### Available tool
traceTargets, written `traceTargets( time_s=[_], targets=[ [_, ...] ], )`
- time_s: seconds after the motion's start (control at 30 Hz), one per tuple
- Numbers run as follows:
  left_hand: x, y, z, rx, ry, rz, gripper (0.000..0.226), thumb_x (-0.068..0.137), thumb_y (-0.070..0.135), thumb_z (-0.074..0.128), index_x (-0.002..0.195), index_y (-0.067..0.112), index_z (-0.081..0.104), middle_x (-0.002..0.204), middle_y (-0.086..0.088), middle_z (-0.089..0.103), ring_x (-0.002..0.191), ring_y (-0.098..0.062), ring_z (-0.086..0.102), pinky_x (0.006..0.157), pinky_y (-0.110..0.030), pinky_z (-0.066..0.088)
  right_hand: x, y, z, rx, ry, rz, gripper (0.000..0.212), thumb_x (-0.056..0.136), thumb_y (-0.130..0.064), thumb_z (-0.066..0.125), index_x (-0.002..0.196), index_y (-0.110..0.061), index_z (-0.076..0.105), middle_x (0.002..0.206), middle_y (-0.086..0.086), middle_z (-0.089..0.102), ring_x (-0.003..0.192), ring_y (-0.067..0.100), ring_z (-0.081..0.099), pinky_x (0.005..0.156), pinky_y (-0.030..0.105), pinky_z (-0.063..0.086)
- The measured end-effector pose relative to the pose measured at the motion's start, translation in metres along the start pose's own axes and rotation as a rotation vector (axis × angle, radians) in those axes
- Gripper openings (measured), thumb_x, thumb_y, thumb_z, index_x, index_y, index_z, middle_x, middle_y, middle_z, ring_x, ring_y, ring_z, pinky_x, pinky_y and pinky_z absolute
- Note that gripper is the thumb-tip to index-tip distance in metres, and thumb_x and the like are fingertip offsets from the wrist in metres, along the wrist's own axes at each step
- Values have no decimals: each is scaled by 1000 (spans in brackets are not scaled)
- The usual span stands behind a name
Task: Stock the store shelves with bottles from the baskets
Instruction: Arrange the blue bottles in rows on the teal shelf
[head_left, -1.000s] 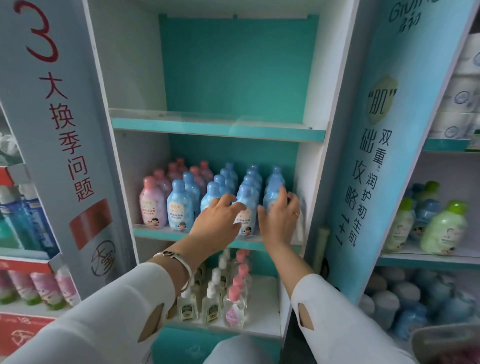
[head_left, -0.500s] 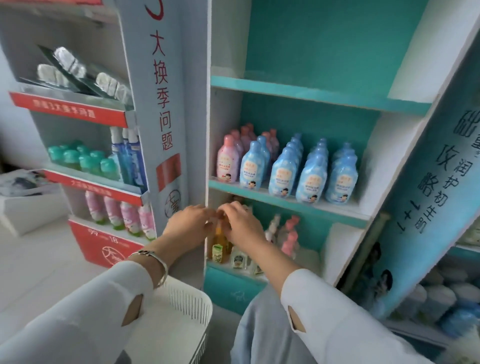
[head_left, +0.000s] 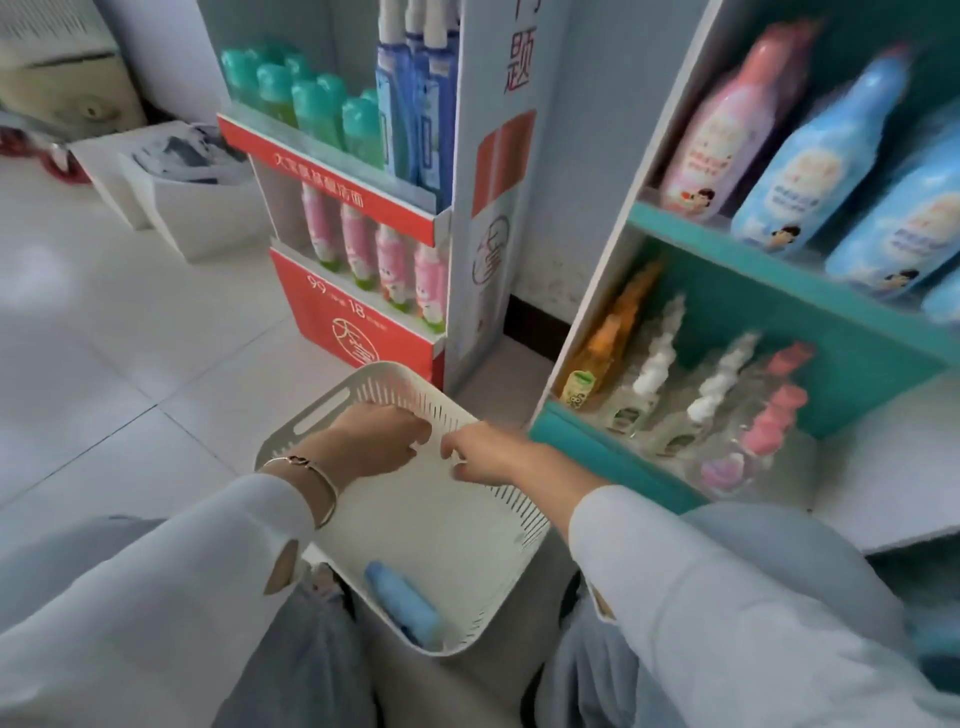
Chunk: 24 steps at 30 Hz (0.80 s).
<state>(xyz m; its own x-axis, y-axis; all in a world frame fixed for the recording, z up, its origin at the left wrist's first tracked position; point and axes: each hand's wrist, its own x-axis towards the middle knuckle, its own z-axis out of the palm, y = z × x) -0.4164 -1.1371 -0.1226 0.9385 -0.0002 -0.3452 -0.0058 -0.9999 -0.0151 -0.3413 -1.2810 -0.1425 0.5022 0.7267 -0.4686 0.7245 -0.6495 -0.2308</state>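
A white slotted basket stands on the floor between my knees. One light blue bottle lies on its side in the near corner. My left hand and my right hand hover side by side over the basket's far half, fingers loosely curled, holding nothing. To the right is the teal shelf, with a pink bottle and blue bottles standing on it. Below them sit an orange bottle, white pump bottles and pink-capped bottles.
A red display stand behind the basket holds pink tubes, green-capped bottles and blue spray bottles. White boxes sit on the tiled floor at the left. A tall printed panel separates the two shelf units.
Both hands left the blue bottles on the teal shelf and dropped to the basket. My view swung down and left from the shelf to the floor.
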Motion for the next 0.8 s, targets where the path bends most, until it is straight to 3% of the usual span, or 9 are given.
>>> traceTargets(
  time_s=[0.3,0.5,0.6,0.73,0.8],
  targets=[
    [23,-33,92,10,-369,-34,33,96,31,43,129,27,45,132,3,50,121,-19,50,99,-36,38,74,-9,109,167,-318,47,39,92,-27,54,129,-16,51,130,8,53,116,26,51,92,33,42],
    [52,-32,117,-99,-413,-40,34,97,31,42,130,29,44,132,2,50,119,-20,50,89,-34,41,100,-32,174,247,-511,47,39,88,-23,56,124,-10,53,123,13,57,108,29,56,87,35,47],
    [59,-34,132,-140,-482,-45,34,97,31,42,130,28,44,133,1,48,120,-22,49,90,-36,42,100,-34,197,289,-553,69,50,86,-26,62,130,-10,45,127,16,54,113,34,54,87,35,45],
    [63,-35,152,-157,-599,-28,36,97,33,42,132,26,43,134,-1,47,122,-23,48,88,-35,42,95,-38,218,375,-594,169,55,92,-27,50,141,-16,28,131,21,50,117,37,52,92,39,42],
    [65,-35,157,-167,-618,-25,36,97,33,41,133,26,43,134,-1,47,122,-23,48,90,-36,42,98,-37,225,369,-597,173,69,86,-22,60,143,-16,22,131,20,51,118,37,52,93,40,43]
  ],
)
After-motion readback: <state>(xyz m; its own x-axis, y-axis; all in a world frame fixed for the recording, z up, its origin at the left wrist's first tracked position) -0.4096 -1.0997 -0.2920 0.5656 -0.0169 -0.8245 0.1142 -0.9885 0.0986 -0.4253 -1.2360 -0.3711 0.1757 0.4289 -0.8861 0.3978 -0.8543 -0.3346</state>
